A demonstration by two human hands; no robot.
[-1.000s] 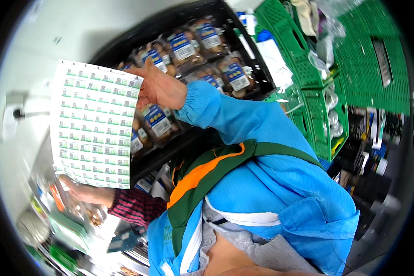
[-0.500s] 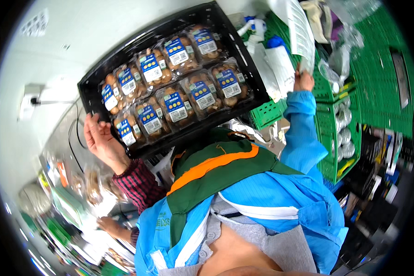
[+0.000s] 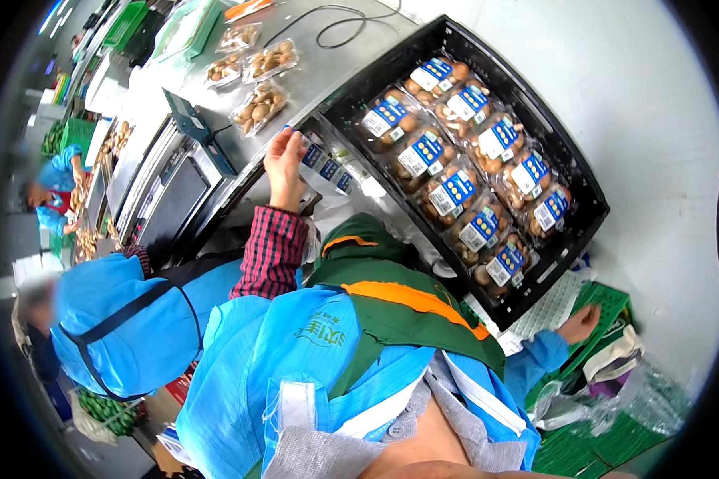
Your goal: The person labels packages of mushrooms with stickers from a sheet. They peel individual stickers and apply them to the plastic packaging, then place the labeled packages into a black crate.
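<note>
My left hand (image 3: 284, 169) is closed at the near left edge of a black crate (image 3: 581, 263), its fingertips pinching a strip of blue-and-white labels (image 3: 325, 166) that hangs beside the crate. In the crate stand rows of clear-wrapped mushroom packs (image 3: 452, 191), each bearing a blue-and-white label. On the right, my right hand (image 3: 580, 323) is curled beside a white printed sheet (image 3: 553, 307), above a green crate (image 3: 607, 307). Whatever its fingers hold, if anything, cannot be made out.
Unlabelled mushroom packs (image 3: 260, 108) lie on the metal table (image 3: 339, 60), near a black cable (image 3: 327, 36). A weighing scale with a display (image 3: 198, 128) stands left. Another person in blue (image 3: 128, 327) is close by on my left. Clear plastic bags (image 3: 655, 391) lie at right.
My view has swung left, bringing the table, scale and co-worker into sight. My left hand has gone from open by the crate to pinching the label strip. My right hand no longer visibly lifts a sheet.
</note>
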